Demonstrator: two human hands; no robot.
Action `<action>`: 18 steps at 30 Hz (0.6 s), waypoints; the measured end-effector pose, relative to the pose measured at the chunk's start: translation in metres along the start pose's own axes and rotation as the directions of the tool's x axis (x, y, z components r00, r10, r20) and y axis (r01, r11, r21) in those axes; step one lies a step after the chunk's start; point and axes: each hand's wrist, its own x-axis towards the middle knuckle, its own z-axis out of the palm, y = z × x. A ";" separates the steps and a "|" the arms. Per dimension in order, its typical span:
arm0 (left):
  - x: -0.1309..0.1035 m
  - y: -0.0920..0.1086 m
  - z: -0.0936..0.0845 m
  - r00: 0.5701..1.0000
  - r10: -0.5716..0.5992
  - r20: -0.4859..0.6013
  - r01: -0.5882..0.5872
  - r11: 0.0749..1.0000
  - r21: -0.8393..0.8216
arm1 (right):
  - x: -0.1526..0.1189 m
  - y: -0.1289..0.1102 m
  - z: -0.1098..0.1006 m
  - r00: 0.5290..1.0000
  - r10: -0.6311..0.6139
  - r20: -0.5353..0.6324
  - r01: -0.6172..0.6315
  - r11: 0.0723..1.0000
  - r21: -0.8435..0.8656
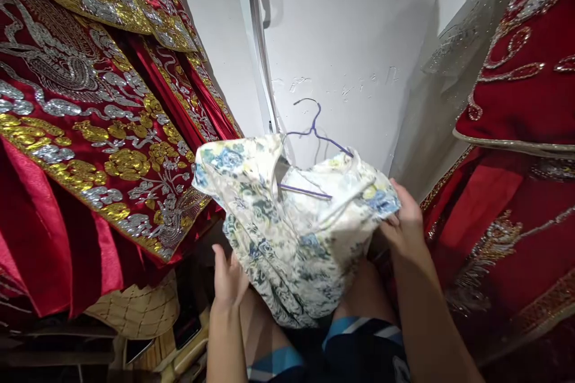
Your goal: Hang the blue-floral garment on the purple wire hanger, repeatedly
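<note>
A cream floral garment [305, 263] with blue and yellow flowers is spread in front of me on a purple hanger [313, 128]. The hanger's hook rises above the neckline, and its lower bar shows through the neck opening. My right hand [408, 218] pinches the edge of the sleeve at the right, its fingers partly behind the cloth. Beside the garment's lower left side is my left hand [229, 278], thumb raised and apart from the fingers. The fingertips of that hand are partly hidden by the fabric, and I cannot tell whether they touch it.
Red garments with gold and silver embroidery [130, 161] hang at the left. More red beaded clothing [507, 191] hangs close on the right. A white wall [350, 30] with a metal upright [258, 42] stands ahead. A quilted tan cushion [139, 311] and wooden furniture [162, 350] sit at lower left.
</note>
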 end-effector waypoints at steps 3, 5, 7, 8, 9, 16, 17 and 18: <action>-0.017 -0.016 0.003 0.919 -0.394 -0.030 0.306 0.757 -0.577 | 0.008 0.006 0.022 0.999 0.031 0.038 -0.031 0.999 0.007; -0.025 -0.021 0.015 0.866 -0.500 0.024 0.388 0.640 -0.664 | 0.003 0.015 0.026 0.997 0.057 0.060 -0.057 0.998 -0.003; -0.031 -0.021 0.027 0.853 -0.516 0.078 0.431 0.612 -0.663 | -0.004 0.022 0.024 0.997 0.047 0.062 -0.046 0.999 -0.014; -0.033 -0.020 0.031 0.854 -0.510 0.100 0.442 0.611 -0.656 | -0.007 0.023 0.023 0.998 0.031 0.051 -0.030 0.999 -0.020; -0.034 -0.020 0.033 0.854 -0.508 0.114 0.450 0.612 -0.650 | -0.008 0.024 0.023 0.999 0.011 0.036 -0.011 1.000 -0.024; -0.040 -0.011 0.030 0.854 -0.513 0.091 0.446 0.632 -0.634 | 0.011 0.009 0.036 0.999 0.015 0.041 -0.012 0.997 -0.073; -0.042 -0.008 0.031 0.853 -0.507 0.124 0.469 0.640 -0.609 | 0.012 0.009 0.034 0.999 0.006 0.039 -0.002 0.995 -0.104; -0.045 -0.006 0.034 0.848 -0.503 0.167 0.497 0.645 -0.580 | 0.011 0.010 0.029 0.999 -0.010 0.043 0.016 0.991 -0.130</action>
